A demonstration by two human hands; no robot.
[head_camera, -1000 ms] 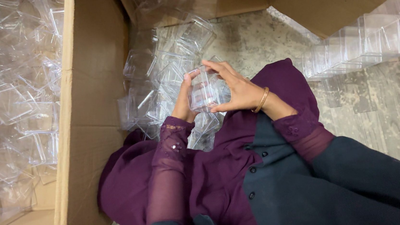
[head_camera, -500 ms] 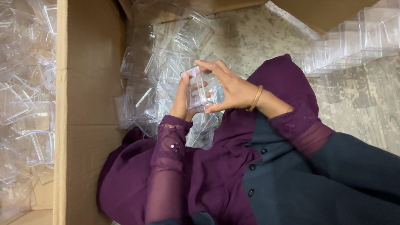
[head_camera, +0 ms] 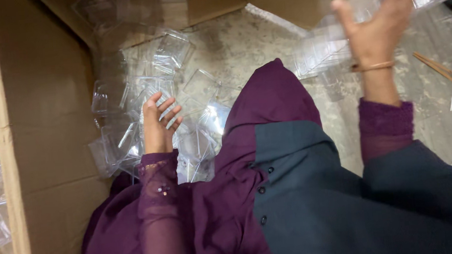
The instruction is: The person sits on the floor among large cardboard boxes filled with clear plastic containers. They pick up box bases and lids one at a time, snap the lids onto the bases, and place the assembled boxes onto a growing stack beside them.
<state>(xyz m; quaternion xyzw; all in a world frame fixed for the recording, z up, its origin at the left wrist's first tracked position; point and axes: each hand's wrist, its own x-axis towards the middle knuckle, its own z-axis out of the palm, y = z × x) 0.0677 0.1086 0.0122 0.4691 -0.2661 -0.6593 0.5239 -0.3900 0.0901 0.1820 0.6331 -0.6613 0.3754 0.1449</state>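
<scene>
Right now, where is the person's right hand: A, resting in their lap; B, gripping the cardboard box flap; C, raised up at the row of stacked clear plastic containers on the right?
C: the right hand is lifted against the row of clear containers, fingers spread.

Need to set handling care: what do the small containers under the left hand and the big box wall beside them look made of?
Containers: thin, clear, glossy rigid plastic by the look; floor shows through, edges glint. Box wall: brown matte corrugated cardboard, seemingly; creased fold. Left hand rests among containers.

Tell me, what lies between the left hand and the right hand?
In the head view, loose clear containers, bare floor and a purple-clad knee separate left hand from right hand.
</scene>
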